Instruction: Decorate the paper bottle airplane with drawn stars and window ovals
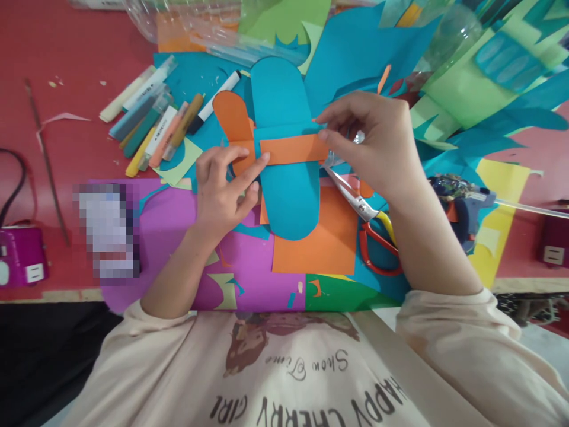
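A blue paper piece with rounded ends (291,201) lies in front of me, with an orange paper strip (293,149) across its middle. On the left, a rounded orange paper flap (232,115) sticks up beside it. My left hand (226,190) rests with fingers apart, its fingertips on the strip's left end and the orange paper there. My right hand (371,139) pinches the strip's right end between thumb and fingers. Just below that hand, scissors with red and yellow handles (367,213) lie with their blade tips near the blue piece.
Several markers (155,124) lie at upper left. A phone (109,231) rests on purple paper (173,219). To the right are a glue gun (469,213) and a green paper construction (471,77). Orange paper (313,255) and blue scraps spread around; clear plastic (186,24) sits at the back.
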Demonstrator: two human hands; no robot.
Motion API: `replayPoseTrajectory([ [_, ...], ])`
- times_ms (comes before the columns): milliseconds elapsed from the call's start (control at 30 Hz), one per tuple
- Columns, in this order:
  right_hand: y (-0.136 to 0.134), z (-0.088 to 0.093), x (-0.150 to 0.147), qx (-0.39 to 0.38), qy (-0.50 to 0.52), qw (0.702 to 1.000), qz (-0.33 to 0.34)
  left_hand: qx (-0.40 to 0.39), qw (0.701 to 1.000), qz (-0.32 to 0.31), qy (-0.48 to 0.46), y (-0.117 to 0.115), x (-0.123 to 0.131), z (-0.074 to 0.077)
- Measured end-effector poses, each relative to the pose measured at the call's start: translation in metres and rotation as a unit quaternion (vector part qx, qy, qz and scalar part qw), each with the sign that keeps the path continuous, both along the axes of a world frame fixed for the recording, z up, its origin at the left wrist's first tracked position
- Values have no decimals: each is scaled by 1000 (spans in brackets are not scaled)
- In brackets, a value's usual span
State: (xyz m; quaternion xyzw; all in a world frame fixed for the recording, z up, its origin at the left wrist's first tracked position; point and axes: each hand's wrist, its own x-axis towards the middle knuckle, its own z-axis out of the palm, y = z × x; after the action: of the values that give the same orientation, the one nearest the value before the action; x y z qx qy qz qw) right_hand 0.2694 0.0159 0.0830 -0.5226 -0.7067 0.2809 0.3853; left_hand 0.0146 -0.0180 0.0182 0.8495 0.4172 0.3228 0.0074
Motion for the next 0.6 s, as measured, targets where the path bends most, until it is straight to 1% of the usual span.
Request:
replayPoseTrajectory([
  [100,-2,0,1,3,-6,1000,12,5,1000,6,0,-1,1,1],
  [167,-3,-1,0,8,-12,1000,7,19,1000,9,-5,-1,2,1],
  [267,-4,-2,-1,17,-23,1000,2,6,1000,20,-7,0,3,1],
  [400,-2,-5,1,20,-46,999,1,21,999,26,6,-1,4,1],
  [500,-1,-8,1,58,-60,996,-9,13,999,35,8,-3,5,4],
  [600,-4,-13,-4,103,-83,991,-13,11,1000,20,-3,-4,7,6],
])
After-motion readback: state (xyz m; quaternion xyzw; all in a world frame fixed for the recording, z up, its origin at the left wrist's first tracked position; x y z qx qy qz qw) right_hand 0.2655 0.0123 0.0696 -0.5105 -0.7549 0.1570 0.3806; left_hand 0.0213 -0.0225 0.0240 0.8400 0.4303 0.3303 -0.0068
